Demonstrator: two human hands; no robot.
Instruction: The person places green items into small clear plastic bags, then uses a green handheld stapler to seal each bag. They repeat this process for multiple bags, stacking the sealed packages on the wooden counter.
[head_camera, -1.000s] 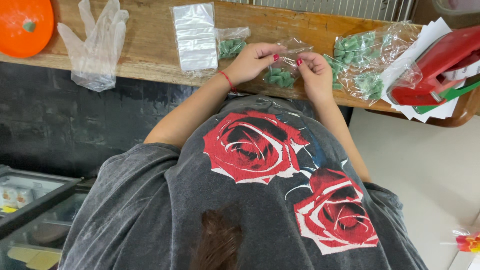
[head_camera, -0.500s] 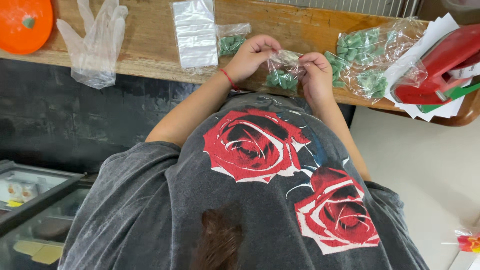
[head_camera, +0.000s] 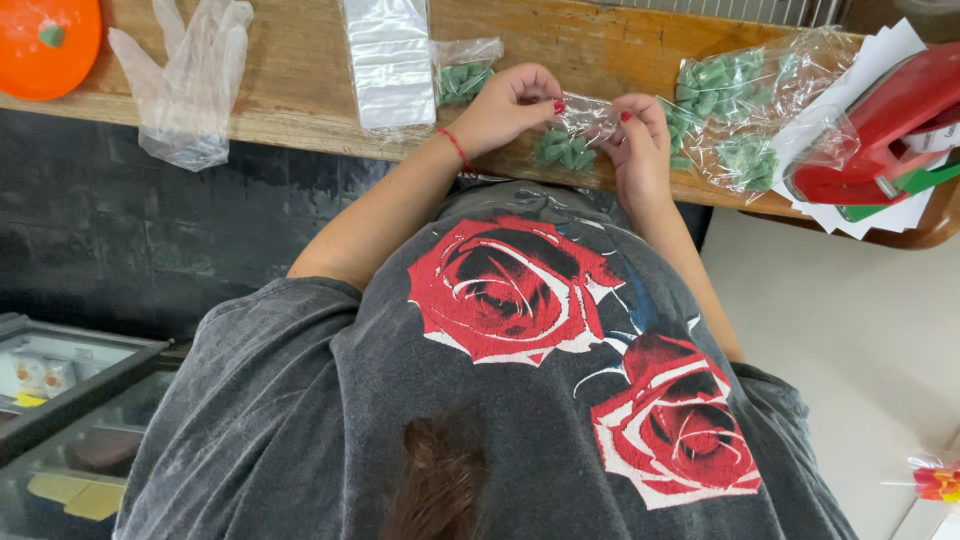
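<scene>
My left hand (head_camera: 505, 105) and my right hand (head_camera: 640, 140) are together at the front edge of the wooden counter (head_camera: 300, 90). Between them they hold a small clear plastic bag of green pieces (head_camera: 568, 145). The fingertips of both hands pinch the bag's top, and the green pieces hang in its lower part. A red string bracelet sits on my left wrist.
A stack of empty clear bags (head_camera: 388, 60) lies left of my hands, with a small filled bag (head_camera: 462, 78) beside it. A larger bag of green pieces (head_camera: 730, 100), a red stapler-like tool (head_camera: 880, 120) on white papers, a clear glove (head_camera: 190, 80), an orange lid (head_camera: 45, 40) and a glass case (head_camera: 60, 400) are also there.
My hands have drawn closer together on the top of the small bag, and the bag has lifted slightly off the counter.
</scene>
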